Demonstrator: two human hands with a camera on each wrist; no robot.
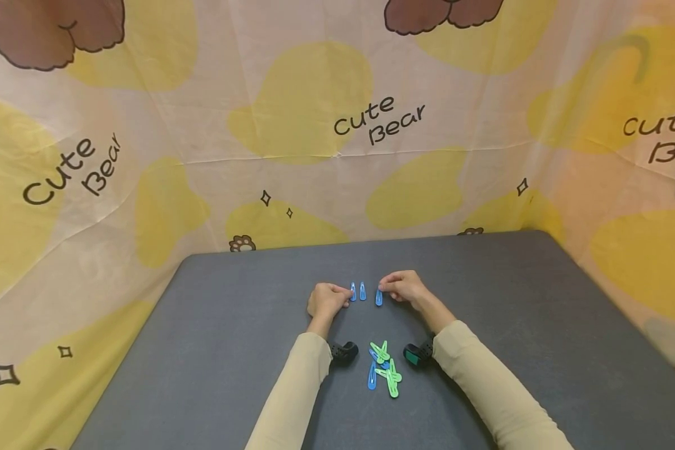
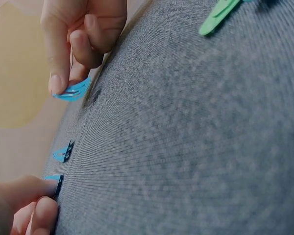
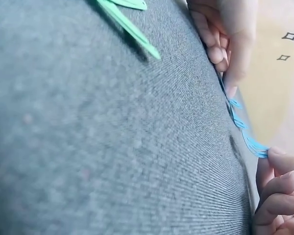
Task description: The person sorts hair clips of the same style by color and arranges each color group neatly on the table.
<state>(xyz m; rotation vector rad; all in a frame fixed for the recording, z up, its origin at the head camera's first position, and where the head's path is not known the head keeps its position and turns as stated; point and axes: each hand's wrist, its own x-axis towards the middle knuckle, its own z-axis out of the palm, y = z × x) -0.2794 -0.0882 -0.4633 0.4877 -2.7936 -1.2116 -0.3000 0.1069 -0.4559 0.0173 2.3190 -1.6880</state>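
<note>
Two small blue snap hair clips stand side by side toward the back of the grey table in the head view: a left clip (image 1: 353,291) and a middle clip (image 1: 362,291). My left hand (image 1: 327,301) has its thumb and finger at the left clip, which lies flat on the cloth. A third blue clip (image 1: 379,297) is pinched at its far end by my right hand (image 1: 405,287). In the left wrist view this right-hand clip (image 2: 73,91) is held just above the surface. Fingertips partly cover the left clip (image 2: 53,177).
Nearer to me, between the forearms, lies a loose pile of green clips (image 1: 392,378) and blue clips (image 1: 372,376), several overlapping. A printed cloth (image 1: 315,187) hangs behind the table's back edge. Black wrist cameras (image 1: 344,353) sit at both cuffs.
</note>
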